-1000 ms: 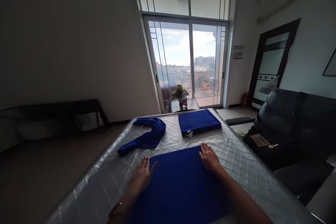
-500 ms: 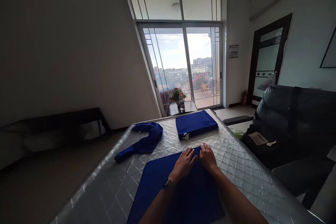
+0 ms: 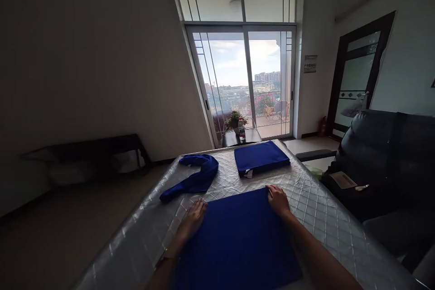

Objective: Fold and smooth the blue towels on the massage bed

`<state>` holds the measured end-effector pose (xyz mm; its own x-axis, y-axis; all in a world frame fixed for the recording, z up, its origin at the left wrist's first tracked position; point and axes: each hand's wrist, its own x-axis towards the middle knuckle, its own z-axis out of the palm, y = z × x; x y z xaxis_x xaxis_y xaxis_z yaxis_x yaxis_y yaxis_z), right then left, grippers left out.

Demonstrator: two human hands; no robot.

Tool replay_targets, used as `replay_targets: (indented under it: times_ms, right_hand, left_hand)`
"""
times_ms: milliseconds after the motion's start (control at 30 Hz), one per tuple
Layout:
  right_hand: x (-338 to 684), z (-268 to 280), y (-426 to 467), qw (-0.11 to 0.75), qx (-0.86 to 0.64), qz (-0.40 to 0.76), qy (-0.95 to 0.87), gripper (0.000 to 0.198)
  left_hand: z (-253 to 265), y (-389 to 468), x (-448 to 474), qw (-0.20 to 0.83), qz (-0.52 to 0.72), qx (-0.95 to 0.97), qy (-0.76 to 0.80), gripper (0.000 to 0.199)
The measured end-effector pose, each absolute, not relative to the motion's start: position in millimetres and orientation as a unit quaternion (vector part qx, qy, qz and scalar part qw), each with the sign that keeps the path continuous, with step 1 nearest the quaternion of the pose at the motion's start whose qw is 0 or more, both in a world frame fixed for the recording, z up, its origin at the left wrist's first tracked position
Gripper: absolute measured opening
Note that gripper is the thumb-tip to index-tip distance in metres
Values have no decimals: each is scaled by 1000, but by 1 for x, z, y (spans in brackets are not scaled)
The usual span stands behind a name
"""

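Observation:
A blue folded cloth [image 3: 238, 240] lies flat on the silver quilted mattress right in front of me. My left hand [image 3: 194, 216] rests along its far left corner, fingers stretched out and close together. At the far right corner, my right hand [image 3: 278, 200] has its bent fingers closed over the cloth's edge. Beyond it sits a thicker folded blue cloth [image 3: 261, 157] with a small white tag at its near edge. To the left of that stack, a loose strip-like piece of blue cloth [image 3: 200, 173] lies curved on the mattress.
The quilted mattress [image 3: 326, 208] fills the foreground. Past its far end stand a small dark table [image 3: 249, 136], a potted plant [image 3: 234, 120] and a water bottle [image 3: 241, 129]. A black armchair [image 3: 380, 154] is on the right, and a dark low bench [image 3: 98, 156] stands by the left wall.
My left hand has slid left across the near cloth, from its far middle to the left corner. My right hand stays at the right corner. The view has turned slightly left.

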<state>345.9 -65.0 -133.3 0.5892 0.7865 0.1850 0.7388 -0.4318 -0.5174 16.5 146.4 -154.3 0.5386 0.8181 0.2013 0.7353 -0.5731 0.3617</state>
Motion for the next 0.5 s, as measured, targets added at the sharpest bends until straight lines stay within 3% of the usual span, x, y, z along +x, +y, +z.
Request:
replay_targets:
  times_ms: [300,500]
  right_hand:
    - [353,-116,-49,286,-884,37,-367,42]
    - [354,-122,-49,348,-860,31,-372,34]
  left_hand:
    - [-150,153,7,199,301,807,467,46]
    - [-144,150,7,239,343,780,465,28]
